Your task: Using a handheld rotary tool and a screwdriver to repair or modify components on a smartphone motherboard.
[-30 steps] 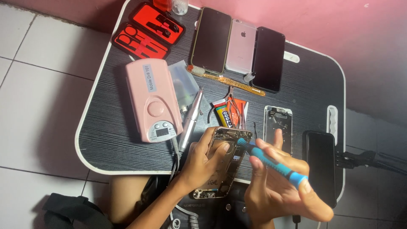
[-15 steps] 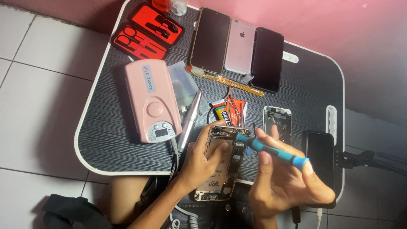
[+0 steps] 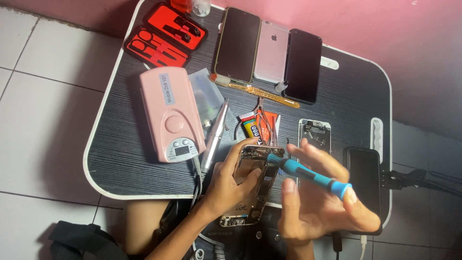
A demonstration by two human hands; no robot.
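1. A dark, wood-grained tabletop (image 3: 120,144) with a white rim and rounded corners fills most of the view from above; every place below is given relative to the opened phone.
2. The opened phone (image 3: 252,185) is a gold-edged smartphone body with its screen removed and its inner parts exposed, lying tilted over the near edge of the tabletop.
3. The left hand (image 3: 230,185) grips the opened phone from its left side, thumb across the upper inside and fingers wrapped behind.
4. The right hand (image 3: 317,209), just right of the phone, pinches a slim blue-handled screwdriver (image 3: 308,173) between thumb and fingertips; the forefinger rests on its end cap.
5. The screwdriver's tip touches the phone's upper right corner (whether it sits in a screw is too small to tell).
6. Left of the phone lies a pink, rounded plastic box with a small display (image 3: 172,115), and between the two a silver pen-shaped handpiece (image 3: 214,137) on a cord.
7. Just above the phone sits a small orange and black glue tube (image 3: 250,127).
8. Right of the phone, beyond the fingers, lies a second bare phone frame (image 3: 314,137), and further right a black phone (image 3: 364,178) face up.
9. Far above the phone, three phones (image 3: 272,50) lie side by side, with an open red tool case (image 3: 166,33) to their left.
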